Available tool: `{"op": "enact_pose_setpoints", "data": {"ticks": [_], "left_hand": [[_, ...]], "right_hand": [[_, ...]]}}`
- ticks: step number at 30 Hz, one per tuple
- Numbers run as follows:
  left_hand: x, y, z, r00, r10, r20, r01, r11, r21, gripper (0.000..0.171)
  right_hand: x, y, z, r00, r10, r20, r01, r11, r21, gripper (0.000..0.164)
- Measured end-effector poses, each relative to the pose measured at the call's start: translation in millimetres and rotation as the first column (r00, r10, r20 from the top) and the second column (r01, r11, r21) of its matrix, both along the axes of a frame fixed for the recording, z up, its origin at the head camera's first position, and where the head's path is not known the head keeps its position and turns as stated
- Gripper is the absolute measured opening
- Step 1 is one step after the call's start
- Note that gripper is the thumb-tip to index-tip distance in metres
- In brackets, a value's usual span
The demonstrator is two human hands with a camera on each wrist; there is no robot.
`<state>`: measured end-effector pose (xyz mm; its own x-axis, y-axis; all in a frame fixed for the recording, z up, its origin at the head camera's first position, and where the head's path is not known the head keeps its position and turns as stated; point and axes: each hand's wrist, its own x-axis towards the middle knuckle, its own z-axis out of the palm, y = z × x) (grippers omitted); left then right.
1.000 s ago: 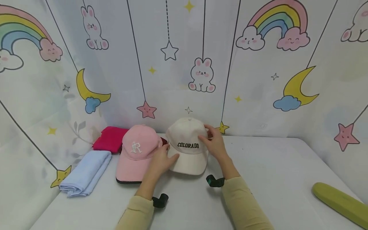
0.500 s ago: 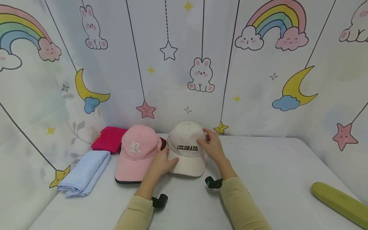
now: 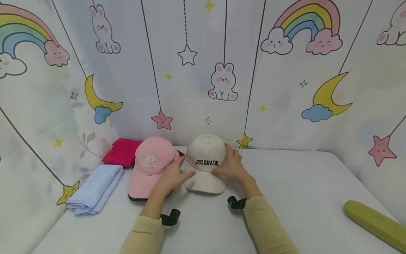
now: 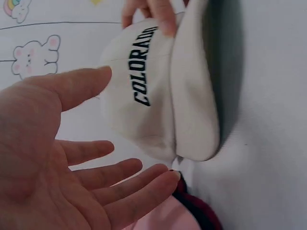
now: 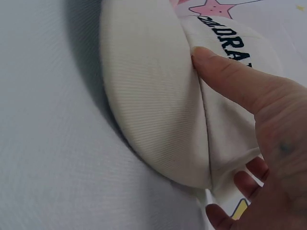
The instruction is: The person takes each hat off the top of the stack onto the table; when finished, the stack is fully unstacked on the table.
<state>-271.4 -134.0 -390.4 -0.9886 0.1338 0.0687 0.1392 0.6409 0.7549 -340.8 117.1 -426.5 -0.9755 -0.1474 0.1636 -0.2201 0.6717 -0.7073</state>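
The white table [image 3: 301,197] bears a red cloth [image 3: 121,153] at its back left corner, a folded pale blue cloth [image 3: 95,188] along the left edge, a pink cap [image 3: 151,164] and, just beside it, a cream cap [image 3: 205,151] toward the back edge, and a long green object [image 3: 374,222] by the right edge.

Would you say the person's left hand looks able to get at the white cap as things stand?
Very likely yes: the left hand is open beside the white cap, and nothing appears to block the way; the right hand is at the other side.
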Motion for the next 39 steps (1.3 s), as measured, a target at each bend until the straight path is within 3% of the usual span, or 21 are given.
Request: {"op": "enact_pose_setpoints", "data": {"ticks": [4, 10, 17, 27, 39], "left_hand": [[4.6, -4.4, 9.6, 1.000, -0.026, -0.007, 0.026, 0.996, 0.085, 0.083], [15.6, -15.3, 25.5, 0.993, -0.056, -0.100, 0.059, 0.998, 0.026, 0.084], [28.4, -40.6, 37.0, 0.987, 0.015, -0.161, -0.009, 0.999, 0.039, 0.086], [37.9, -80.5, 36.1, 0.968, 0.064, -0.241, -0.047, 0.996, 0.076, 0.093], [39.6, -119.3, 29.6, 0.974, 0.112, -0.196, -0.103, 0.993, 0.054, 0.104]], "right_hand": [[1.3, -0.8, -2.2, 1.000, -0.022, -0.002, 0.022, 1.000, 0.001, 0.125], [0.6, -0.5, -3.2, 1.000, -0.018, -0.006, 0.018, 1.000, -0.021, 0.122], [-4.9, -1.1, -6.4, 0.999, -0.025, -0.026, 0.025, 1.000, 0.002, 0.122], [-5.5, -5.6, -5.5, 0.998, -0.030, -0.054, 0.031, 0.999, 0.018, 0.121], [-8.9, -7.7, -6.3, 0.997, -0.037, -0.072, 0.038, 0.999, 0.011, 0.119]]}}
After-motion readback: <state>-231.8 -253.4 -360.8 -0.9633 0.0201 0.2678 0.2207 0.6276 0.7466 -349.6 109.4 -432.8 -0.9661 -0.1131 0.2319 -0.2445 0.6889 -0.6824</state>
